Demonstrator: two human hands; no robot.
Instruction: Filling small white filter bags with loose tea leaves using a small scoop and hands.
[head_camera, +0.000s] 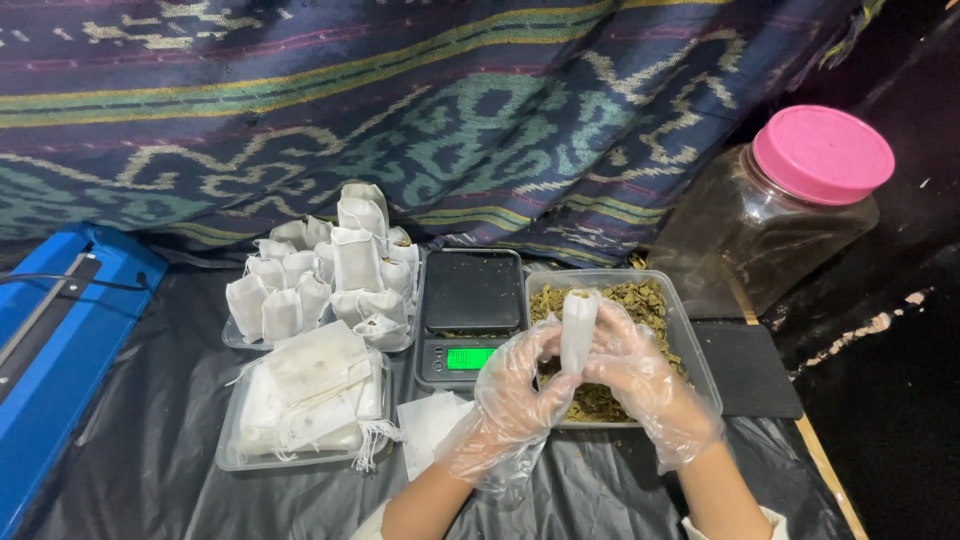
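A small white filter bag (578, 330) is held upright over a clear tub of dried green leaves (690, 340), so spills fall back in. The gloved left hand (520, 385) and gloved right hand (630, 370) both pinch its sides. Just left sits a digital pocket scale (470, 310); beyond it, a tray of filled bags (325, 280) and a tray of empty bags (305, 400). A pink-lidded jar (780, 210) stands behind.

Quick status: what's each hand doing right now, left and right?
Left hand: gloved, closed on the lower part of the small white filter bag.
Right hand: gloved, closed on the same bag from the other side.
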